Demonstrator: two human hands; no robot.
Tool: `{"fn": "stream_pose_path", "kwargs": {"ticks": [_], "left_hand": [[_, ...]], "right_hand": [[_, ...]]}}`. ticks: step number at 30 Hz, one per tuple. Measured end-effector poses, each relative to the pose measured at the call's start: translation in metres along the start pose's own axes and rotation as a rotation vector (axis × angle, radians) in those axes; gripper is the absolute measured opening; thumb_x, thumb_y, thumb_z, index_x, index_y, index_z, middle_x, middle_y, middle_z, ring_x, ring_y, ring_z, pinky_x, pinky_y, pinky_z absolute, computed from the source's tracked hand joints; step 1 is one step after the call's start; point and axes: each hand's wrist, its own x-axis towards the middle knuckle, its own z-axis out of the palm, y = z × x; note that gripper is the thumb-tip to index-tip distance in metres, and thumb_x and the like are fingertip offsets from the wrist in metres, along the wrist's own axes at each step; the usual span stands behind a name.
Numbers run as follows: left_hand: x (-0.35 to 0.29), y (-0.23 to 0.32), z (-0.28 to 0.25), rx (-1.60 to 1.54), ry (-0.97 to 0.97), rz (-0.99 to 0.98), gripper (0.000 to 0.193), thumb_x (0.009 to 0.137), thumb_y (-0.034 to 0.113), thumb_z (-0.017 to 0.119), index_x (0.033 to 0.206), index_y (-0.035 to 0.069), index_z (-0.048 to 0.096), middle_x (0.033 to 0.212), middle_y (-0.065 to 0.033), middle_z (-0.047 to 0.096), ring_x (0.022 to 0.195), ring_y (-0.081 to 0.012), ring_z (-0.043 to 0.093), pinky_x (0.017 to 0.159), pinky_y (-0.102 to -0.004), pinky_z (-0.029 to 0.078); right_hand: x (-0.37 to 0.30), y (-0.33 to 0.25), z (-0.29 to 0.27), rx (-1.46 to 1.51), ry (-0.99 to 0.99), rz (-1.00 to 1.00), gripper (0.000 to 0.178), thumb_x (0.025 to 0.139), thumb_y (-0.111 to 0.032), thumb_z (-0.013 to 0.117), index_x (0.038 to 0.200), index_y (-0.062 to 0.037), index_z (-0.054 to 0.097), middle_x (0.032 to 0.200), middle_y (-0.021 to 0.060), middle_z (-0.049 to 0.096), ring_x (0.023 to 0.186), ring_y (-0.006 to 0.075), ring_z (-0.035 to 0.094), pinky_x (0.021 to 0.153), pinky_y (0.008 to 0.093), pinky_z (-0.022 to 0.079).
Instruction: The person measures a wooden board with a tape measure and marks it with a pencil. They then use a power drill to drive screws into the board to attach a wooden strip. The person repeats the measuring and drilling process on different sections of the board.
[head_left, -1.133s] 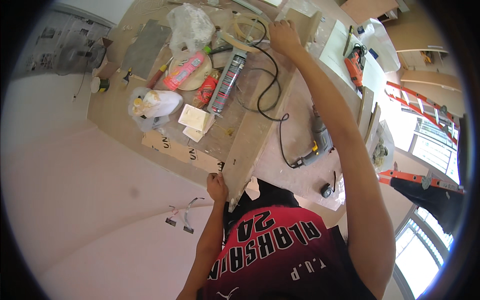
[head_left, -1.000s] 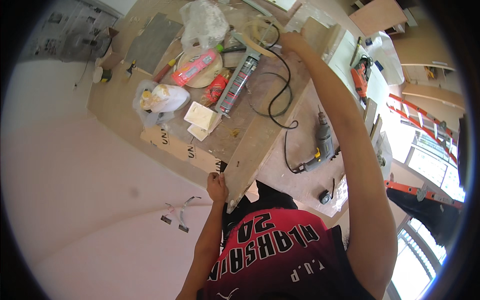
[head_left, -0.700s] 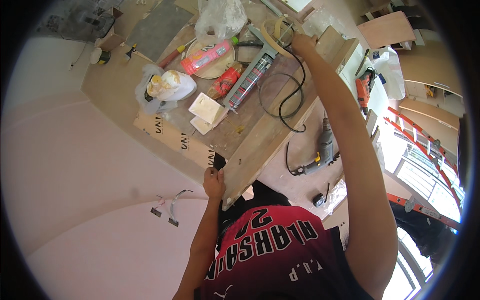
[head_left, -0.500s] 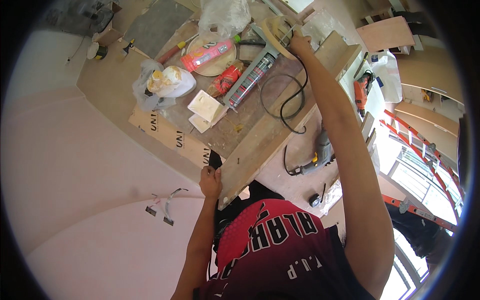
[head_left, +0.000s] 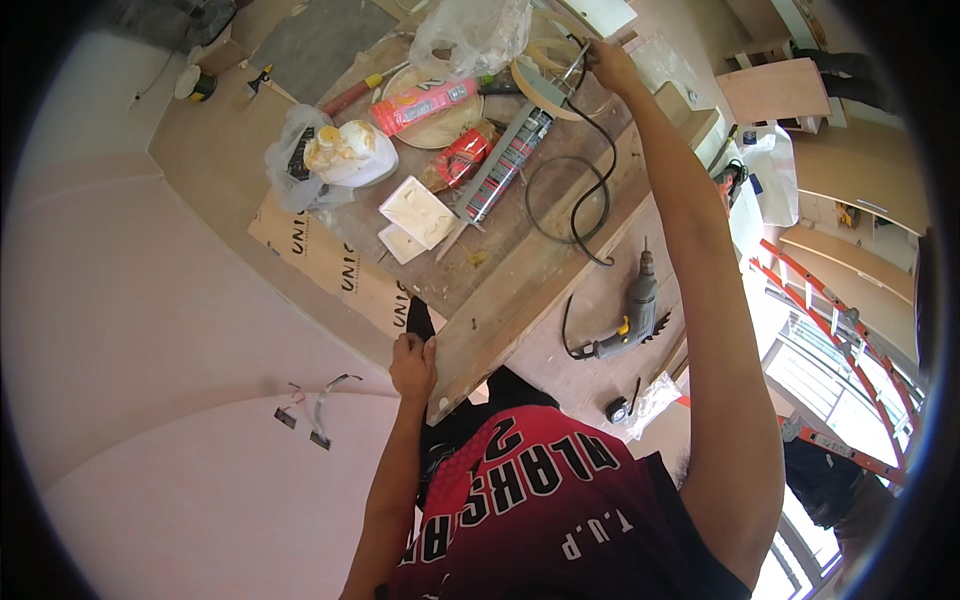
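My left hand [head_left: 413, 366] is closed round the near corner of a long wooden plank [head_left: 520, 300] that edges the cluttered worktop. At the far end, my right hand [head_left: 612, 68] reaches beside a tan roll of edging strip [head_left: 535, 88] and a black cable [head_left: 600, 160]. Its fingers are curled, but what they hold is hidden. Just left of that hand lies a caulking gun [head_left: 510, 160] with a dark cartridge, its upper end passing by the roll. Near the gun are a red packet [head_left: 462, 158], a white tub of cream paste [head_left: 418, 212] and a pink bottle [head_left: 425, 105].
A stained white jug [head_left: 355, 160] and a clear plastic bag [head_left: 470, 35] sit on the worktop. Right of the plank lie a grey drill [head_left: 635, 305] and a tape measure [head_left: 617, 408]. An orange ladder [head_left: 830, 300] stands far right, near another person [head_left: 825, 480].
My right hand has shifted slightly up and away, and the black cable's upper part has moved with it. The grey drill shows more fully beside my right arm. My left hand stays at the plank.
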Motion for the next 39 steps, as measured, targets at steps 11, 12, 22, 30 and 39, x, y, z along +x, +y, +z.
{"fn": "stream_pose_path", "kwargs": {"ticks": [11, 12, 22, 30, 39], "left_hand": [[0.002, 0.009, -0.007, 0.007, -0.03, -0.044, 0.045, 0.105, 0.042, 0.056, 0.094, 0.002, 0.073, 0.106, -0.0094, 0.064, 0.096, -0.0337, 0.066, 0.08, -0.0465, 0.053], [0.003, 0.011, -0.005, 0.003, -0.037, -0.04, 0.045, 0.105, 0.042, 0.056, 0.094, 0.001, 0.073, 0.106, -0.0096, 0.064, 0.095, -0.0339, 0.066, 0.08, -0.0466, 0.053], [-0.001, 0.012, -0.006, 0.011, -0.045, -0.026, 0.044, 0.105, 0.038, 0.054, 0.094, 0.0, 0.073, 0.105, -0.0111, 0.064, 0.094, -0.0352, 0.065, 0.08, -0.0476, 0.052], [0.0, 0.006, 0.004, 0.044, -0.03, -0.012, 0.046, 0.105, 0.038, 0.053, 0.094, -0.001, 0.073, 0.104, -0.0119, 0.063, 0.094, -0.0369, 0.065, 0.08, -0.0486, 0.051], [-0.003, 0.004, 0.0, 0.021, -0.044, -0.01, 0.046, 0.106, 0.039, 0.054, 0.093, -0.001, 0.072, 0.102, -0.0118, 0.063, 0.09, -0.0374, 0.066, 0.077, -0.0481, 0.052]], "right_hand": [[0.015, -0.015, 0.009, -0.379, 0.489, -0.332, 0.057, 0.093, -0.012, 0.061, 0.149, -0.0084, 0.049, 0.117, 0.0182, 0.072, 0.106, 0.0408, 0.066, 0.095, 0.051, 0.051], [0.012, -0.003, -0.008, -0.593, 0.602, -0.489, 0.062, 0.094, -0.012, 0.058, 0.154, -0.0095, 0.043, 0.12, 0.0182, 0.071, 0.11, 0.0421, 0.065, 0.098, 0.0523, 0.05], [-0.289, 0.059, -0.046, 0.788, 0.586, 0.818, 0.069, 0.098, -0.041, 0.066, 0.142, 0.0086, 0.047, 0.138, 0.0272, 0.058, 0.129, 0.0398, 0.056, 0.105, 0.0509, 0.046], [-0.255, 0.072, -0.024, 1.986, 0.389, 0.823, 0.101, 0.095, -0.077, 0.05, 0.15, 0.0076, 0.042, 0.147, 0.0216, 0.056, 0.133, 0.0382, 0.054, 0.115, 0.0499, 0.04], [-0.205, 0.078, -0.017, 2.081, 0.477, 0.59, 0.075, 0.104, -0.065, 0.046, 0.147, -0.0034, 0.052, 0.139, 0.0152, 0.062, 0.124, 0.0338, 0.061, 0.108, 0.0481, 0.05]]}}
